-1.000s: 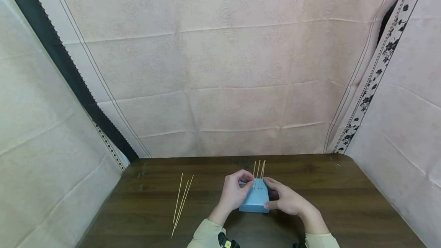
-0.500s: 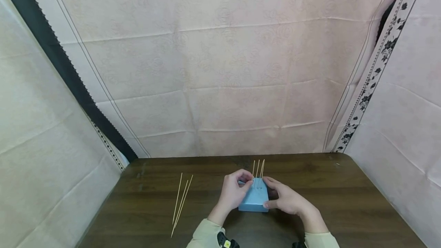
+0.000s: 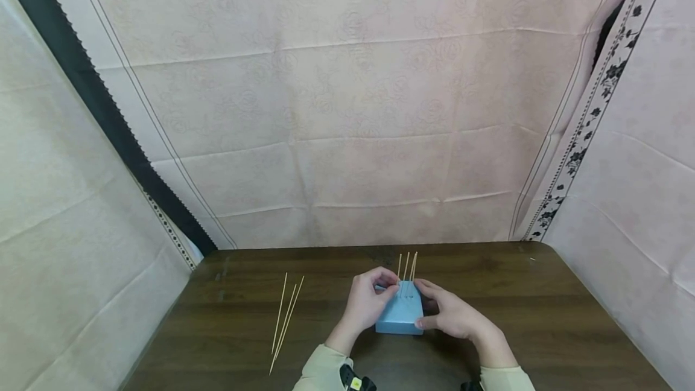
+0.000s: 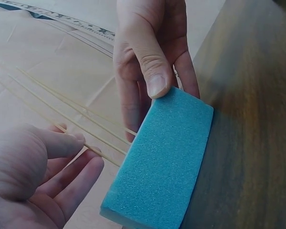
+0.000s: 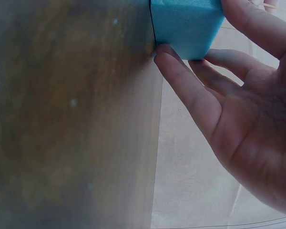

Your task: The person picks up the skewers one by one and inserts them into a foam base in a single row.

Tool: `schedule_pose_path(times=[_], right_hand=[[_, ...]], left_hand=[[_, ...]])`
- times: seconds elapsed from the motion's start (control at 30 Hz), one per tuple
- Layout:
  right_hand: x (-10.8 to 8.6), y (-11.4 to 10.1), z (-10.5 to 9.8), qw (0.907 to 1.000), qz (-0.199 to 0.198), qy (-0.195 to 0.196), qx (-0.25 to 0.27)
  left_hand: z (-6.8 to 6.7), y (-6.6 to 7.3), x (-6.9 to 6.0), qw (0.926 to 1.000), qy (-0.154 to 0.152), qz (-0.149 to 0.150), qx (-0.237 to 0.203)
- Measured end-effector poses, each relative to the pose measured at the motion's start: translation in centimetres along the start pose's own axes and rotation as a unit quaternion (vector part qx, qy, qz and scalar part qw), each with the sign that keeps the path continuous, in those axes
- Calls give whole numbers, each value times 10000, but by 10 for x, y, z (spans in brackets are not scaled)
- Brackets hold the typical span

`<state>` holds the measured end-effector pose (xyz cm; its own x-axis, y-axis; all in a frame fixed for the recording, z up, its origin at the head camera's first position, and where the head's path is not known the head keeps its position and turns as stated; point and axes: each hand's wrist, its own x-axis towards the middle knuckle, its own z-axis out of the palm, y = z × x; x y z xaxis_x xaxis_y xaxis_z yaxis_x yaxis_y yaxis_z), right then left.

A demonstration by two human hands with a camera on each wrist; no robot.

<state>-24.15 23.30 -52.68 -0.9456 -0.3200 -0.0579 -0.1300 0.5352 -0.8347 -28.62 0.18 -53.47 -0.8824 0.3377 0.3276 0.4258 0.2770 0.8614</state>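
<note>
A light blue foam block [image 3: 400,318] sits on the table, and several thin wooden skewers [image 3: 406,265] stand up out of its top. My left hand [image 3: 365,301] is at the block's left side. In the left wrist view its thumb and forefinger pinch one skewer [image 4: 104,155] close to where it enters the foam. My right hand [image 3: 455,314] holds the block from the right, with the thumb on the near face. In the right wrist view the fingertips of that hand [image 5: 252,105] touch the foam's sides. How deep the skewers reach is hidden.
Several loose skewers [image 3: 286,324] lie on the dark wooden table [image 3: 217,343], left of my left hand. Pale patterned cloth [image 3: 353,107] hangs behind the table's far edge and on both sides.
</note>
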Motion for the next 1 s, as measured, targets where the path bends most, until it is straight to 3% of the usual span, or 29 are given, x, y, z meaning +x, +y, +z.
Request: schedule_pose_path(times=[0.43, 0.73, 1.0], right_hand=[[2, 0, -1, 10000, -32, 18, -47], [-1, -1, -1, 9998, 148, 36, -99], [-1, 0, 0, 9998, 154, 48, -128]], left_hand=[[-2, 0, 2, 10000, -15, -76, -32], [-7, 2, 1, 10000, 17, -73, -49], [-17, 4, -1, 9990, 41, -199, -392]])
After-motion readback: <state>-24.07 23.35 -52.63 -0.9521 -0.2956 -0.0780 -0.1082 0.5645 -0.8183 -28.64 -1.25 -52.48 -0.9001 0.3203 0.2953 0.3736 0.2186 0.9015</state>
